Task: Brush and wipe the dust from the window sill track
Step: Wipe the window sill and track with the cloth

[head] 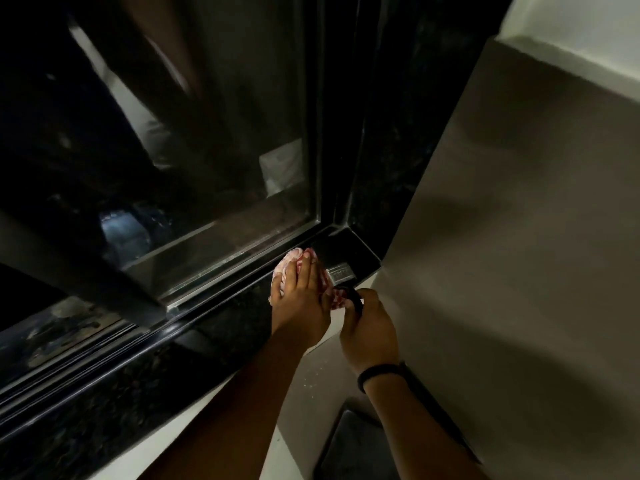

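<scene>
My left hand [301, 299] presses flat on a red and white cloth [289, 263] that lies on the dark sill by the window track [221, 299], near the right corner. My right hand [369, 336] grips the black handle of a paint brush [341, 275]; its metal band shows beside the cloth and its dark bristles point into the sill's right corner. The track runs diagonally from lower left to that corner, under the glass pane [194, 174]. Part of the cloth is hidden under my left hand.
A grey wall [519, 237] rises right of the sill corner. The dark stone sill [104, 410] stretches to the lower left. A dark flat object [360, 448] lies below, between my forearms. A black band sits on my right wrist.
</scene>
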